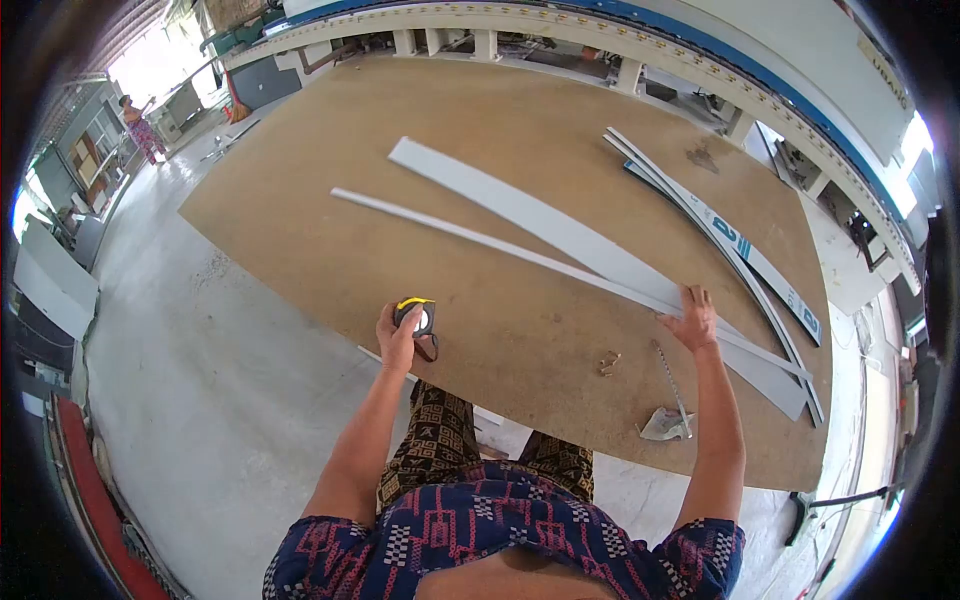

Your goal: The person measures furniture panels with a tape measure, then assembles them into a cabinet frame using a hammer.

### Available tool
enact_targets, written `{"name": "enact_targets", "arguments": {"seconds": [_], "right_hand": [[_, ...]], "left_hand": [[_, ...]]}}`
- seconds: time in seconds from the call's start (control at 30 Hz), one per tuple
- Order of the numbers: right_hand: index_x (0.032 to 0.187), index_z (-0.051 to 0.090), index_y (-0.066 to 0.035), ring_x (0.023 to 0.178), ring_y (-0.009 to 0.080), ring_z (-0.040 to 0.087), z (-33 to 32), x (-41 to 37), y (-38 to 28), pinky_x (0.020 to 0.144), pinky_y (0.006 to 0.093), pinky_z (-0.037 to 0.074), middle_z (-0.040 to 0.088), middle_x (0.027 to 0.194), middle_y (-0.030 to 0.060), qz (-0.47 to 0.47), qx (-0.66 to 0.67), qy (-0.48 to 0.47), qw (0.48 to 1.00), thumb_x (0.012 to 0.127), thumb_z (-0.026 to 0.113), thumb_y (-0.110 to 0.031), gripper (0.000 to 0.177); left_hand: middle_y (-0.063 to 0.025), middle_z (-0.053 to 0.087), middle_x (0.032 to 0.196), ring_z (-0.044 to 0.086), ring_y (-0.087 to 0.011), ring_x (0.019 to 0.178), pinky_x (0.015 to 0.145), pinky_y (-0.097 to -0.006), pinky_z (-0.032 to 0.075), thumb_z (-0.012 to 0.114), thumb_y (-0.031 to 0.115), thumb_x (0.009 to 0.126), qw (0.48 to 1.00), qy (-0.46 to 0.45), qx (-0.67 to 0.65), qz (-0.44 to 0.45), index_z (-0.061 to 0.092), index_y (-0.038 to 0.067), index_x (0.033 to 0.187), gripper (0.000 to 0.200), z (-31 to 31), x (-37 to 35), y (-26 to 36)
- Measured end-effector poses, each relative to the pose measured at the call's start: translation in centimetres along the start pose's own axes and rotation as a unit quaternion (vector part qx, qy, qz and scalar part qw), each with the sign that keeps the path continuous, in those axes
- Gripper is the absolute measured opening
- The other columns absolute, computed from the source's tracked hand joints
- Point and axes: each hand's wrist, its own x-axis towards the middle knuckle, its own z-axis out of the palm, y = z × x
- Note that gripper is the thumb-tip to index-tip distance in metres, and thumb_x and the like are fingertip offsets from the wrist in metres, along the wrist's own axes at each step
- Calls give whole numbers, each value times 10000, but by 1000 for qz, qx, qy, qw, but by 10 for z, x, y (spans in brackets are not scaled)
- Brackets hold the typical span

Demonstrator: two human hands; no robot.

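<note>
My left hand (397,338) is wrapped round a black and yellow tape measure (415,315) near the front edge of the brown table (480,340). A dark strap hangs from the tape measure. My right hand (693,318) rests on two pale strips, its fingers bent over them. One is a wide flat strip (520,215); the other is a narrow strip (450,228) that crosses over it at the right. Whether the right fingers grip either strip is hard to see.
More strips with blue print (735,238) lie at the table's right. Small metal pieces (608,363), a thin ruler-like strip (672,385) and a crumpled wrapper (662,425) are near the front edge. A long machine (630,75) borders the back. Another person (142,130) stands far left.
</note>
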Motion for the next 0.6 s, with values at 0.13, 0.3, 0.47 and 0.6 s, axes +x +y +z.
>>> {"name": "enact_targets", "arguments": {"seconds": [0.13, 0.3, 0.47, 0.6], "right_hand": [[1083, 508, -3, 973, 343, 455, -6, -20, 38, 837, 419, 400, 477, 1043, 146, 64, -19, 20, 998, 563, 722, -275, 624], [1165, 464, -52, 1042, 329, 423, -13, -42, 67, 871, 428, 370, 457, 1092, 140, 174, -48, -50, 982, 599, 730, -280, 666], [1078, 550, -98, 1008, 310, 455, -7, -60, 76, 863, 414, 371, 500, 1022, 113, 189, -28, -35, 981, 626, 721, -262, 510], [977, 595, -116, 975, 284, 479, 7, -67, 81, 847, 408, 377, 525, 965, 81, 136, 3, 3, 991, 675, 681, -221, 331]], "left_hand": [[-21, 582, 769, 579, -75, 618, 435, -209, 501, 667, 208, 753, 1000, 2, 7, -6, 551, 52, 904, 246, 0, 0, 0], [-25, 581, 765, 574, -76, 610, 434, -211, 498, 667, 211, 751, 1000, 13, 12, -12, 552, 52, 883, 237, 5, -2, 6], [-23, 577, 761, 567, -78, 603, 433, -208, 491, 673, 216, 746, 1000, 21, 17, -9, 550, 56, 865, 234, 7, -4, 10], [-22, 572, 756, 563, -79, 602, 430, -204, 485, 673, 215, 746, 1000, 24, 16, -9, 550, 56, 860, 231, 7, -2, 7]]}}
